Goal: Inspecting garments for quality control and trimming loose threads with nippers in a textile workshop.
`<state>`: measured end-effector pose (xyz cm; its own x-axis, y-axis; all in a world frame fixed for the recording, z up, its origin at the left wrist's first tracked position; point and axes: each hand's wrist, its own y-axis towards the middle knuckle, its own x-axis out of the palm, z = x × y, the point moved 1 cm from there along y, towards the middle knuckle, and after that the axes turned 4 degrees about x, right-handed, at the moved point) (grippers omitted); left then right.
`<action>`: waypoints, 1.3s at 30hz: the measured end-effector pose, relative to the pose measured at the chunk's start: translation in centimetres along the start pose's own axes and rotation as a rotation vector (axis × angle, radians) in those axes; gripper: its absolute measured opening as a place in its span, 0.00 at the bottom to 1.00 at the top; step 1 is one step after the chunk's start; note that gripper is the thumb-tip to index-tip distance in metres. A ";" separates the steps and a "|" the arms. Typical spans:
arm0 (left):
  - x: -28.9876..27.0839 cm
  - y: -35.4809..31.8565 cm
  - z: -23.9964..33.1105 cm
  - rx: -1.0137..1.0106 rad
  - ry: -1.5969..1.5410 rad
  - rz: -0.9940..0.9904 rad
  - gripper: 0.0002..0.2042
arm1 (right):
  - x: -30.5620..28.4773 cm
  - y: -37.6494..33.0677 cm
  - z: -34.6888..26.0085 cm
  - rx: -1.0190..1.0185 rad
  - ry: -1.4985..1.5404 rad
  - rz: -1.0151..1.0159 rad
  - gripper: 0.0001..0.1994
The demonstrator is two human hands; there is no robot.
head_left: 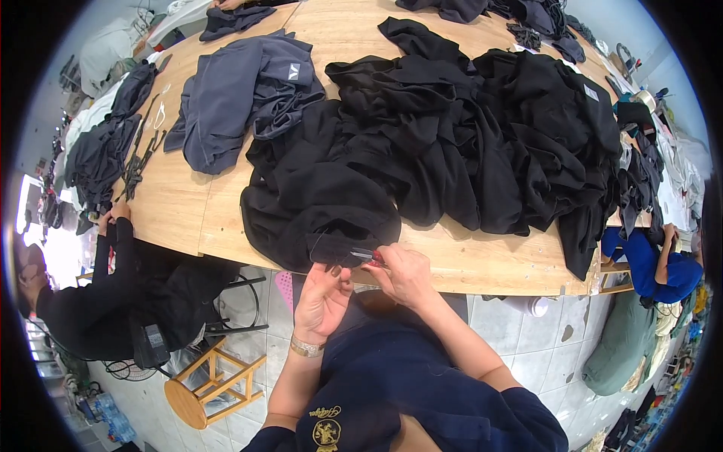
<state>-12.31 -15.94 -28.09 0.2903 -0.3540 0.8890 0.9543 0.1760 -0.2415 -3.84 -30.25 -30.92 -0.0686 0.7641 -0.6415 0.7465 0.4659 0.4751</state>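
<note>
Left hand: your left hand (322, 297) sits just off the near edge of the wooden table (181, 203), palm up-ish, fingers curled together and pinching the hem of the black garment (324, 218) where it hangs over the edge. There's a gold watch (306, 347) on that wrist.

Right hand: your right hand (407, 275) is right next to it, nearly touching, fingers closed on a small red-handled snipper (367, 257). The tip points left, into the fabric your other hand is holding.

Where the garment is: at the near edge of the table, roughly mid-edge, bunched up with its lower fold spilling over the lip toward you.

Big pile: a black clothes heap (489, 128) runs from your garment off to the right edge and touches it, so there's basically no bare wood on that side.

Open room: the bare wood is to the left of your garment, toward the near-left corner, plus a thin strip along the near edge on the right under the heap.

Grey stuff: a grey garment pile (241, 98) sits further back on the left, just beside the black heap.

Left edge: dark clothes (105, 147) hang over it, and another person's hand (114, 214) grips that edge.

Right side: a person in a blue top (651, 264) is tucked in at the near-right corner.

Below you: a wooden stool (207, 380) is on the tiled floor (527, 346), to your left.
</note>
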 end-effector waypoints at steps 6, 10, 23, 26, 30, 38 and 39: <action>0.1 0.0 -0.1 -0.001 -0.030 -0.034 0.15 | 0.5 0.0 -0.1 0.005 0.026 0.005 0.14; -0.3 0.0 -0.2 -0.004 -0.036 -0.041 0.16 | 0.6 0.2 -0.3 0.041 0.060 0.015 0.13; 0.6 0.2 -1.4 0.057 0.329 0.051 0.15 | 1.4 0.5 -0.8 0.529 0.746 0.011 0.10; 0.3 0.3 -2.2 0.115 0.464 0.093 0.11 | 0.7 0.9 -1.5 0.418 0.554 0.026 0.13; -0.4 0.2 -2.5 0.161 0.596 0.122 0.05 | -0.4 1.4 -2.1 0.154 0.222 0.035 0.15; 0.0 0.8 -2.3 0.192 0.461 0.219 0.04 | -0.8 1.3 -1.2 0.901 1.427 -0.120 0.02; -0.1 0.9 -2.2 0.197 0.446 0.208 0.04 | -0.8 1.2 -1.1 0.874 1.387 -0.089 0.02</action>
<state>-11.29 -17.79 -29.26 0.5151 -0.6421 0.5677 0.8543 0.4385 -0.2791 -3.59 -29.76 -29.15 -0.2749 0.7667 0.5802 0.7996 0.5174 -0.3049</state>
